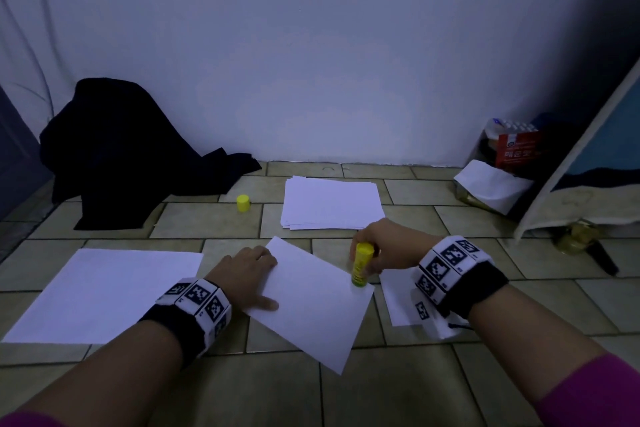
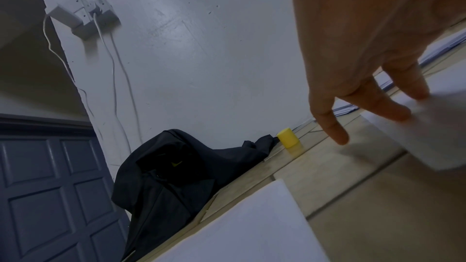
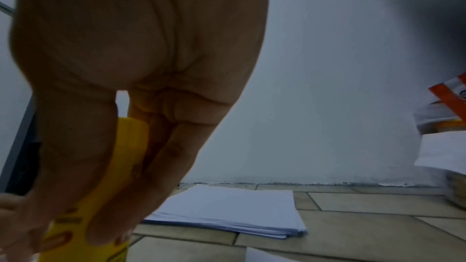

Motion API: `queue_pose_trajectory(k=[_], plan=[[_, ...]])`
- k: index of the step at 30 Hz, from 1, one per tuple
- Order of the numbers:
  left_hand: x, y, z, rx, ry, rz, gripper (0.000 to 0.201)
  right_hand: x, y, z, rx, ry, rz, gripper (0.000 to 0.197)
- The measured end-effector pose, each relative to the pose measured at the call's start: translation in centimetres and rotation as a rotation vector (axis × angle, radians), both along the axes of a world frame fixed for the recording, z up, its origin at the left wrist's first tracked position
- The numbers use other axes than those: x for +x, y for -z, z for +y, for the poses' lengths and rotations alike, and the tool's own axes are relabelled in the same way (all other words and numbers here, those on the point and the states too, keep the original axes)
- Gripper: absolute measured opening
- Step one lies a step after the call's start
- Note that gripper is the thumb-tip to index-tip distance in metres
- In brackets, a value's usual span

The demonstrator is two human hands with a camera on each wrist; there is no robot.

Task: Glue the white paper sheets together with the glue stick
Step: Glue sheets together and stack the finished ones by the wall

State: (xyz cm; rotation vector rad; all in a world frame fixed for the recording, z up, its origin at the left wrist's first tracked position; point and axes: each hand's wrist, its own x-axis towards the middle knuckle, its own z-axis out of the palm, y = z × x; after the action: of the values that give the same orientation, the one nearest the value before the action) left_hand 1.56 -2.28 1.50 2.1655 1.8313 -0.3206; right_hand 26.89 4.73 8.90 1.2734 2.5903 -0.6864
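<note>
A white paper sheet (image 1: 311,302) lies slanted on the tiled floor between my hands. My left hand (image 1: 249,279) rests flat on its left corner, fingers straight; those fingers (image 2: 378,105) touch the sheet (image 2: 433,138) in the left wrist view. My right hand (image 1: 384,246) grips a yellow glue stick (image 1: 362,263) upright, its tip down on the sheet's right corner. The right wrist view shows my fingers wrapped round the glue stick (image 3: 100,206). The yellow cap (image 1: 243,203) stands apart on the floor, also visible as the cap (image 2: 287,137).
A stack of white paper (image 1: 330,203) lies by the wall, and the same stack (image 3: 232,210) shows from the right wrist. A large sheet (image 1: 100,295) lies left, another sheet (image 1: 401,298) under my right wrist. Dark cloth (image 1: 121,149) sits far left, boxes (image 1: 512,149) far right.
</note>
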Motion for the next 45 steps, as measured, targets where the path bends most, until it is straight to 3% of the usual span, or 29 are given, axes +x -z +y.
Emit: queue_pose_trajectory(k=[4,6,9,12,15,17,22,24,26,30,35,38,41,45], plan=[[-0.8,-0.3,0.2,-0.016,-0.005,-0.083,0.060,1.5,-0.3,0.9,-0.026,0.030,-0.059,0.023],[-1.4,-0.1,0.2,0.006,0.008,-0.090,0.049,2.4,-0.5,2.1,-0.029,0.147,0.057,0.024],[-1.9,0.2,-0.2,0.038,-0.005,-0.095,0.048,2.7,-0.7,3.2,-0.135,0.525,0.669,0.011],[-1.6,0.3,-0.9,0.133,0.004,-0.059,0.050,1.2,-0.4,3.6,-0.432,0.788,1.276,0.016],[-1.4,0.8,-1.5,0.199,-0.009,-0.050,0.055,-1.1,0.7,3.8,-0.679,0.884,1.493,0.016],[-1.4,1.3,-1.8,0.167,-0.044,-0.084,0.061,-2.9,1.9,3.9,-0.720,0.843,1.406,0.015],[-2.9,1.9,-1.7,-0.007,-0.046,-0.166,0.099,-7.6,3.8,4.3,-0.411,0.681,0.859,0.019],[-3.3,2.3,-1.8,-0.085,0.000,-0.112,0.109,-9.9,4.4,4.7,-0.337,0.678,0.767,0.024],[-3.2,2.9,-2.0,-0.125,0.024,-0.062,0.134,-11.9,5.0,5.0,-0.224,0.646,0.677,0.031],[-3.0,3.9,-1.8,-0.119,-0.028,-0.083,0.145,-15.5,5.3,5.0,-0.029,0.477,0.463,0.036],[-3.1,4.0,-1.6,-0.114,-0.033,-0.096,0.135,-18.8,6.1,5.0,0.052,0.361,0.358,0.039],[-3.2,4.2,-1.4,-0.130,-0.034,-0.082,0.141,-19.8,6.3,4.9,0.124,0.287,0.334,0.037],[-3.2,4.1,-1.2,-0.139,-0.054,-0.081,0.132,-20.5,6.6,5.0,0.135,0.294,0.353,0.034],[-3.1,4.3,-1.2,-0.139,-0.071,-0.092,0.140,-20.4,6.5,5.2,0.112,0.305,0.329,0.041]])
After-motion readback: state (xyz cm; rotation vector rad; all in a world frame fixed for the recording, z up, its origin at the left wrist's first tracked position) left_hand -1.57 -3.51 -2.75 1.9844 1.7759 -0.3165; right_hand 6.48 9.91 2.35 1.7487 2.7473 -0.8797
